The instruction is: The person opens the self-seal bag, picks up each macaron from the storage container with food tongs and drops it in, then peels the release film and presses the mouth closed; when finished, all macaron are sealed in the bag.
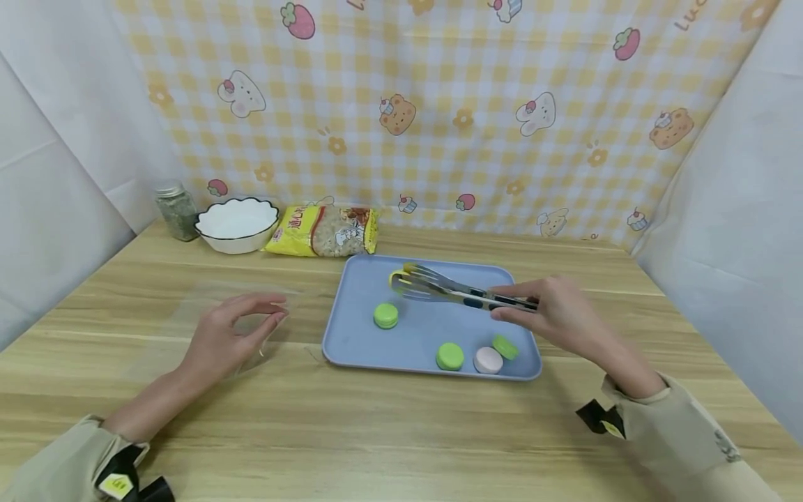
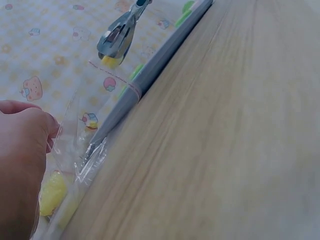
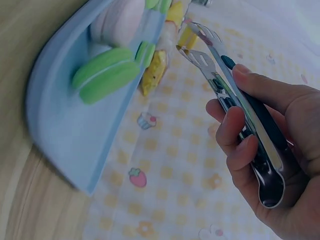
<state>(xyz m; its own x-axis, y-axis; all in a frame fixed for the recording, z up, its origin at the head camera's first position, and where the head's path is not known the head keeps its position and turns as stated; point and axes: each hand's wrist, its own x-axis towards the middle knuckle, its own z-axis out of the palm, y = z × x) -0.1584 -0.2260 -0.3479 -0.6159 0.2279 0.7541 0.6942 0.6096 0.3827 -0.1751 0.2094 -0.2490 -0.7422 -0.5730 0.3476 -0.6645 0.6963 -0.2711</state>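
Note:
My right hand [image 1: 564, 317] grips metal tongs [image 3: 235, 95] with dark grips, over the right part of the blue tray [image 1: 351, 341]. Between the tong heads is a yellow macaron [image 1: 396, 280], held above the tray. On the tray lie a green macaron [image 1: 385, 316] at left, another green macaron [image 1: 449, 356] near the front edge, and a pale pink macaron [image 1: 488, 360] beside a tilted green macaron [image 1: 505, 346]. Left of the tray, my left hand [image 1: 228, 335] pinches a clear plastic bag [image 2: 67, 145]. A yellow shape shows through the plastic; I cannot tell whether it is inside.
Along the back stand a jar of dried herbs [image 1: 178, 213], a white scalloped bowl [image 1: 238, 223] and a yellow packet of pasta [image 1: 323, 231]. A checked cloth [image 1: 439, 139] hangs behind the wooden table [image 1: 376, 432].

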